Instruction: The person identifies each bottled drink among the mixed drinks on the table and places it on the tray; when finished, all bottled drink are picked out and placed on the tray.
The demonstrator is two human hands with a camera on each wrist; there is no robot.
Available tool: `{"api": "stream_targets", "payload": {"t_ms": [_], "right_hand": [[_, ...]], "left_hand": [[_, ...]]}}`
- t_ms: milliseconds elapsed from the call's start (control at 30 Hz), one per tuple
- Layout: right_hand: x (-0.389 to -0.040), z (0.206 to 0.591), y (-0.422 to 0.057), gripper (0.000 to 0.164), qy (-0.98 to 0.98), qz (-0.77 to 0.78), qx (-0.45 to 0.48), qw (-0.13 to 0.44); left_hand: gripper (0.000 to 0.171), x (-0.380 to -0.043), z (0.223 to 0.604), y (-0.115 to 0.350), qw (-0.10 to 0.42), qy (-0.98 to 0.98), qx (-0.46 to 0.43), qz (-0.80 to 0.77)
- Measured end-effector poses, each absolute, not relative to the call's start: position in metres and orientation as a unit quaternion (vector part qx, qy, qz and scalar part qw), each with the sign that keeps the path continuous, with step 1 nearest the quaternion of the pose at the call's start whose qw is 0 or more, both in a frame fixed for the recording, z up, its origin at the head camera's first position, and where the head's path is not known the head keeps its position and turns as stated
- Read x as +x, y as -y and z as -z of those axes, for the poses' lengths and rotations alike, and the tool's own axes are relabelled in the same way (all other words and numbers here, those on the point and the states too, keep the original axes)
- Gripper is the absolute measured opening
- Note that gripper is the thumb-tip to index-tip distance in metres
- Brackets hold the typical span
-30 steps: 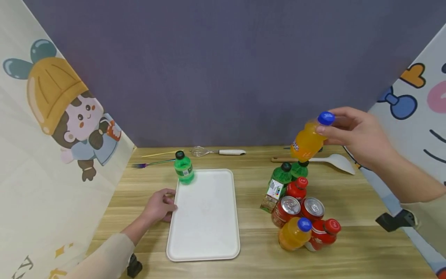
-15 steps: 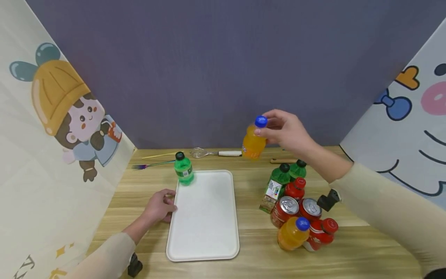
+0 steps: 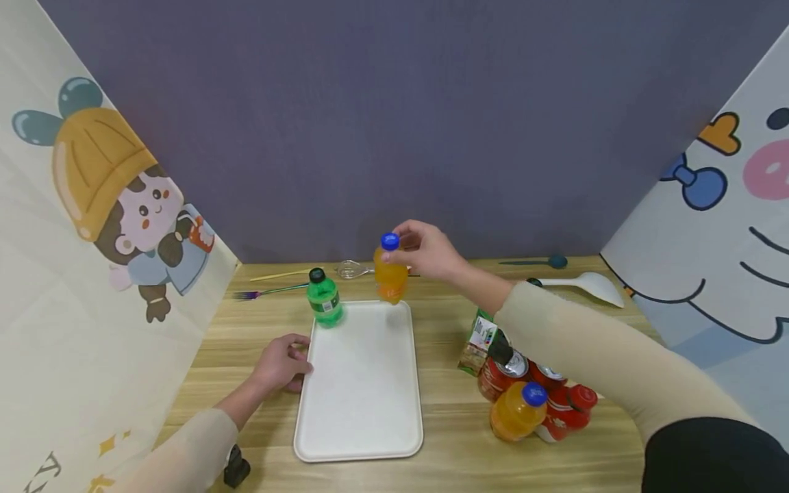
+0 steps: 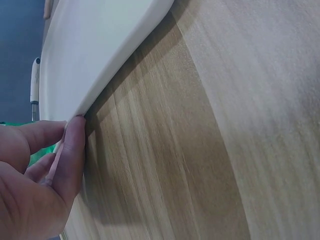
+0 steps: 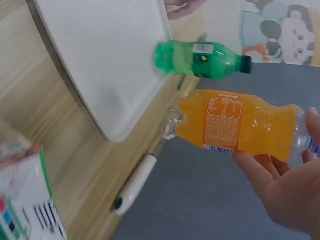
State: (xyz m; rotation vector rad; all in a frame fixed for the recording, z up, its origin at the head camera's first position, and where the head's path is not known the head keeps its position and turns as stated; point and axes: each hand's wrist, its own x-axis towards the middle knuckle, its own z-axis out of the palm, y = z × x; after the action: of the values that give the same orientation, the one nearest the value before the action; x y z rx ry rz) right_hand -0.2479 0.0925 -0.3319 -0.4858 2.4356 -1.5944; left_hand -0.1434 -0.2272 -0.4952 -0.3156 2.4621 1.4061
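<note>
My right hand (image 3: 428, 253) holds an orange soda bottle (image 3: 391, 277) near its blue cap, upright in the air over the back right corner of a white tray (image 3: 360, 383). In the right wrist view the orange label and clear base of the bottle (image 5: 235, 122) show plainly. A green soda bottle (image 3: 324, 299) with a black cap stands on the back left corner of the tray. At the tray's left edge, my left hand (image 3: 283, 363) pinches the rim between thumb and fingers, as the left wrist view shows at the fingertips (image 4: 75, 130).
Right of the tray stand a drink carton (image 3: 477, 346), red cans (image 3: 496, 380), another orange soda bottle (image 3: 518, 411) and a red-capped bottle (image 3: 567, 411), partly behind my right sleeve. Along the back lie a fork (image 3: 271, 291), a whisk (image 3: 353, 270) and a white ladle (image 3: 598, 287).
My right hand has carried the orange soda bottle left from above the drinks group, then lower, to over the tray's back right corner. The left hand has stayed at the tray's rim.
</note>
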Motion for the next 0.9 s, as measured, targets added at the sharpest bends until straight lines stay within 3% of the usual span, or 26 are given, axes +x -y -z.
{"api": "stream_targets", "payload": {"t_ms": [467,900], "right_hand": [[-0.258,0.386,-0.037,0.033,-0.833,0.521,-0.151,0.108],[-0.259,0.412,-0.012,0.033,-0.831,0.532,-0.125,0.105]], "left_hand": [[0.06,-0.146,0.496,0.228,0.147,-0.851,-0.113,-0.491],[0.059,-0.147,0.498,0.227,0.14,-0.858,-0.102,-0.483]]}}
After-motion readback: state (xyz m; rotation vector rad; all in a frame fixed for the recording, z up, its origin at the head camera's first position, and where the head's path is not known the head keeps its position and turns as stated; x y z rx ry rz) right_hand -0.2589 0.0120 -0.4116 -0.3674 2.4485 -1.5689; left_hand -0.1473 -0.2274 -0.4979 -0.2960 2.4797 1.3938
